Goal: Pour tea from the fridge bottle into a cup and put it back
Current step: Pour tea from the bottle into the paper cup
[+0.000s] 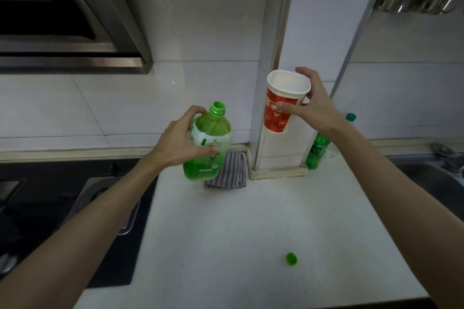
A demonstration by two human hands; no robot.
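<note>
My left hand (179,142) grips a green tea bottle (213,143) around its upper body, holding it in the air above the white counter (251,233). The bottle has no cap, its mouth points up and slightly right, and green tea fills its lower part. My right hand (312,105) holds a red and white paper cup (282,108) up to the right of the bottle, tilted a little with its open mouth toward me. The cup's inside looks white. The bottle's green cap (291,258) lies on the counter near the front.
A striped cloth (232,173) lies folded behind the bottle by a white pillar (273,153). A smaller green soda bottle (317,149) stands right of the pillar. A black stove (62,208) is at left, a steel sink (442,178) at right, a range hood (70,32) above left.
</note>
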